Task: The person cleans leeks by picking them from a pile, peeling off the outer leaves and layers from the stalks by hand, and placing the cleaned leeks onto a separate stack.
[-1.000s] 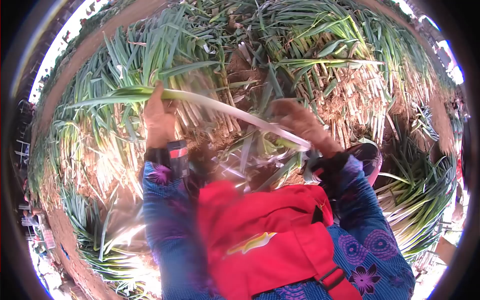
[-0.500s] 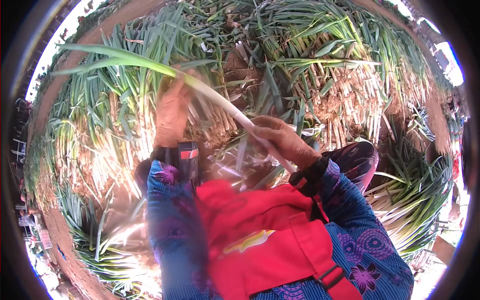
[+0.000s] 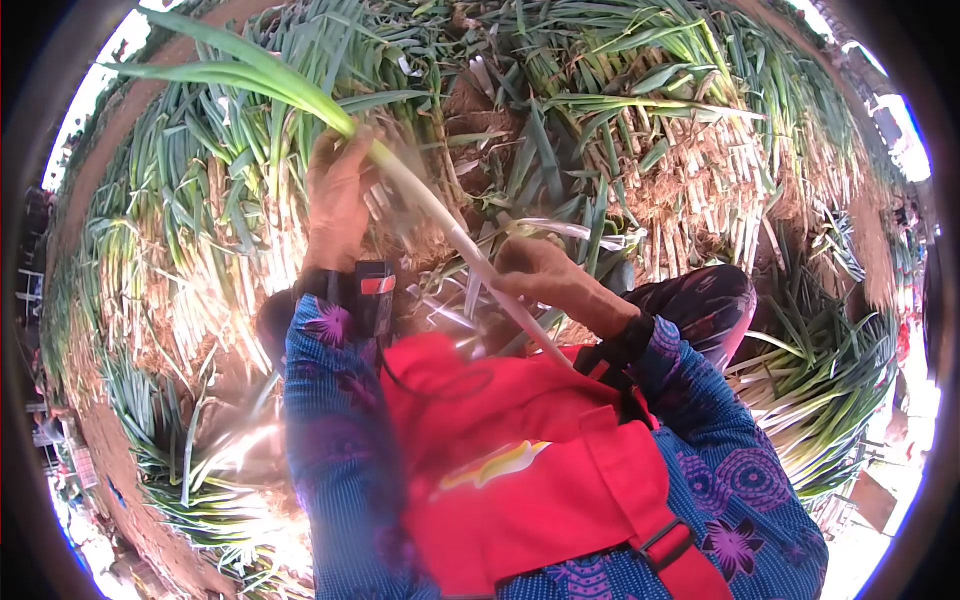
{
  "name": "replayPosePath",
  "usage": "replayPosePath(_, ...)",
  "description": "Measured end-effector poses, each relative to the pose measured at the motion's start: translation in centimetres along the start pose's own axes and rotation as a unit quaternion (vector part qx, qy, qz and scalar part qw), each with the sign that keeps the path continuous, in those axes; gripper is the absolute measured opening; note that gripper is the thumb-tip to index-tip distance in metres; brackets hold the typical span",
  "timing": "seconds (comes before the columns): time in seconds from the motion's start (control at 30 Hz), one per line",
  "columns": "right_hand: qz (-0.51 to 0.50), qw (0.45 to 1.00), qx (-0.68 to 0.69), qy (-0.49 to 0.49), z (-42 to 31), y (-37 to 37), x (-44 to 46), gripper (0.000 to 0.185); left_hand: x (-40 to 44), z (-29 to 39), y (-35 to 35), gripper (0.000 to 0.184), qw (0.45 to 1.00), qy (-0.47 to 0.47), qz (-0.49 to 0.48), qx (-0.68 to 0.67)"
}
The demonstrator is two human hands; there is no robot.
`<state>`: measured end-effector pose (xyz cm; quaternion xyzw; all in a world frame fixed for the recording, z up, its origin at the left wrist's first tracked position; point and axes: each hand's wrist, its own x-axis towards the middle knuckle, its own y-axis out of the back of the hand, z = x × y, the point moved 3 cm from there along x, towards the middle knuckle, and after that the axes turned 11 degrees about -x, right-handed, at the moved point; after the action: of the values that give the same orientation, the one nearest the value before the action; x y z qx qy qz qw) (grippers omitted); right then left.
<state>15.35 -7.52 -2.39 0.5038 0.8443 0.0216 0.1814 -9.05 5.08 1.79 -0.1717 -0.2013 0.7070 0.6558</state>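
A long leek [image 3: 436, 212] slants across the front of me, its green leaves at the upper left and its white end low near the red apron [image 3: 520, 440]. My left hand [image 3: 340, 190] is closed round the leek where the green turns to white. Lower on the white stalk, my right hand [image 3: 560, 282] pinches it between thumb and fingers. The tip of the white end lies against the apron's top edge, close to my right wrist.
Rows of leeks [image 3: 200, 290] stand at the left, and more [image 3: 690, 190] at the upper right. Loose leeks [image 3: 840, 400] lie at the right, others [image 3: 215, 520] at the lower left. Peeled leaf scraps [image 3: 450, 305] are on the ground between. My knee [image 3: 710, 305] is at the right.
The leek has tilted more steeply, its leafy end rising and its white end coming down toward the apron. My right hand has moved left and closed on the stalk.
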Motion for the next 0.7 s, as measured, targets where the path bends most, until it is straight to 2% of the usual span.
replayPosePath(0.2, -0.072, 0.994, 0.073, -0.03, -0.8, -0.9, -0.6, 0.027, -0.4, -0.3, 0.2, 0.023, 1.0, 0.016, 0.01, 0.008)
replayPosePath(0.3, -0.021, 0.998, 0.037, 0.035, 0.0, -1.6, -0.1, 0.022, -0.1, -0.6, 0.7, 0.026, 1.0, 0.01, 0.02, 0.004)
replayPosePath(0.4, 0.038, 0.987, -0.125, 0.094, -0.9, -0.9, -0.7, 0.015, -0.2, -0.4, 0.9, 0.031, 0.999, 0.0, 0.046, 0.019)
replayPosePath(0.5, 0.068, 0.951, -0.245, 0.175, -1.7, -1.2, -1.5, 0.013, 0.0, -0.4, 1.1, 0.033, 0.997, -0.012, 0.069, 0.023)
replayPosePath(0.6, 0.112, 0.902, -0.29, 0.3, -2.3, -1.7, -2.0, 0.013, 0.4, 0.0, 1.4, 0.035, 0.995, -0.008, 0.092, 0.031)
replayPosePath(0.7, 0.089, 0.966, -0.122, 0.209, -2.0, -0.8, -2.4, 0.014, 0.9, 0.2, 2.7, 0.04, 0.994, -0.021, 0.099, 0.037)
